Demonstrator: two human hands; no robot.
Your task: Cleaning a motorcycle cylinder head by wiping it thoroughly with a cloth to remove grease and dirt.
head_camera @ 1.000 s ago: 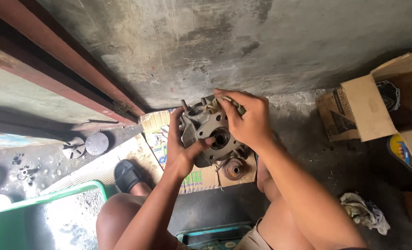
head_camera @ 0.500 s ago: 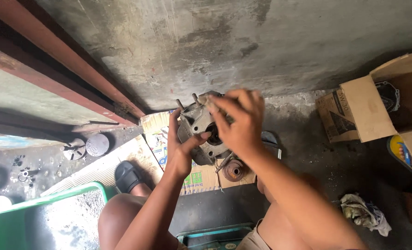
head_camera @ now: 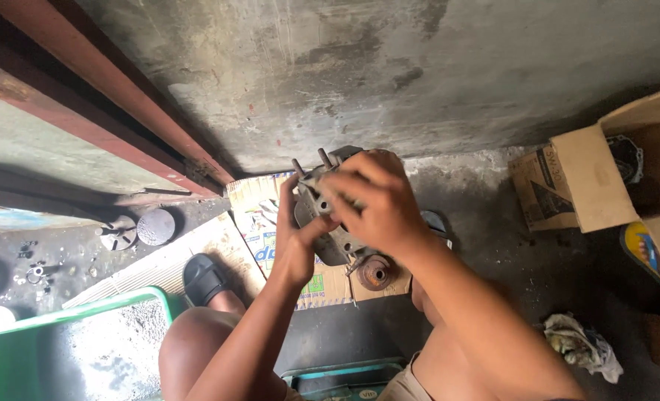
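Both hands, left hand (head_camera: 298,249) and right hand (head_camera: 378,204), grip metal engine part (head_camera: 322,215).

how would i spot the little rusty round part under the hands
Start at the flattened cardboard sheet on the floor below the grey wall. Near its lower right corner, just under the right hand, lies a small rusty round part, brownish with a dark centre hole.

The grimy concrete floor (head_camera: 508,267) carries flattened cardboard (head_camera: 256,223) and an open carton (head_camera: 605,178). A rag (head_camera: 579,345) and green tray (head_camera: 63,349) lie nearby.

Stained concrete wall (head_camera: 389,67), dark floor (head_camera: 508,252) w/ cardboard (head_camera: 259,215).
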